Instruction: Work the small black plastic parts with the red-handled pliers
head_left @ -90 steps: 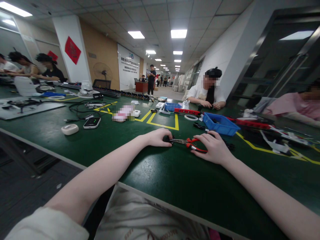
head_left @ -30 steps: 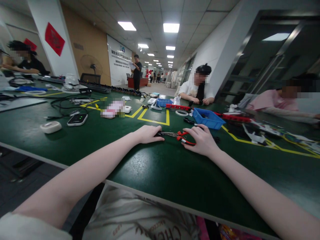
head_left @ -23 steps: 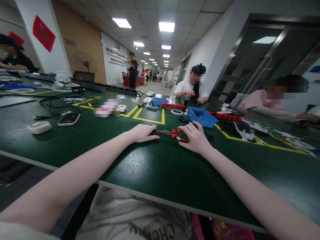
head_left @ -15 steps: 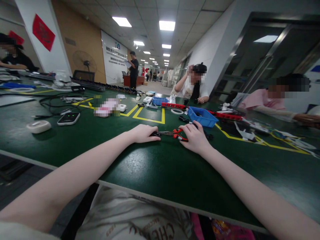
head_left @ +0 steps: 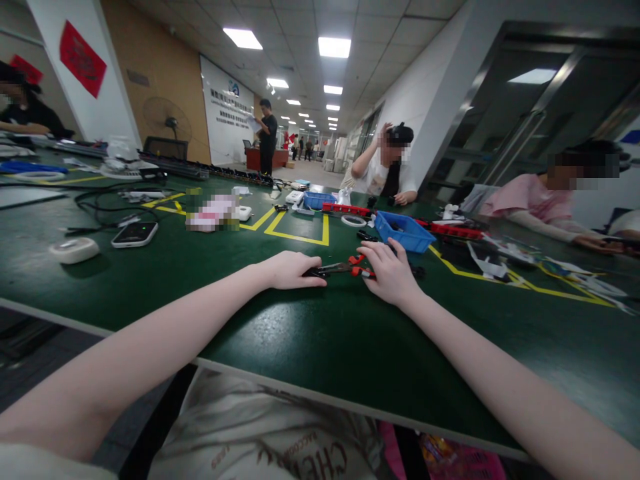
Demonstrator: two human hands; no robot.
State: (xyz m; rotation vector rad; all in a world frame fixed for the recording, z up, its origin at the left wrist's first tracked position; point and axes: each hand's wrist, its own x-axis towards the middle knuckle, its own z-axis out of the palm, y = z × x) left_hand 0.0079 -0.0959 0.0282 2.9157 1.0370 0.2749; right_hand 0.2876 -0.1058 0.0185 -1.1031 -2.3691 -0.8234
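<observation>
My right hand (head_left: 390, 272) is closed around the red and black handles of a pair of pliers (head_left: 356, 268). The metal jaws point left and reach a small black part (head_left: 315, 272) at the fingertips of my left hand (head_left: 295, 269). My left hand pinches that black part, which is mostly hidden by the fingers, so its kind does not show. Both hands are just above the green table (head_left: 280, 327). Right behind my right hand sits a blue bin (head_left: 407, 235) with dark pieces in it.
A white-edged device (head_left: 135, 235), a roll of white tape (head_left: 75, 250) and dark cables (head_left: 100, 203) lie to the left. Farther back are a smaller blue bin (head_left: 320, 200) and red strips (head_left: 347, 209). Co-workers sit across the table and at the right.
The plier handles have come closer together in my right hand. My left hand and the black part have shifted slightly right. The camera view has moved a little.
</observation>
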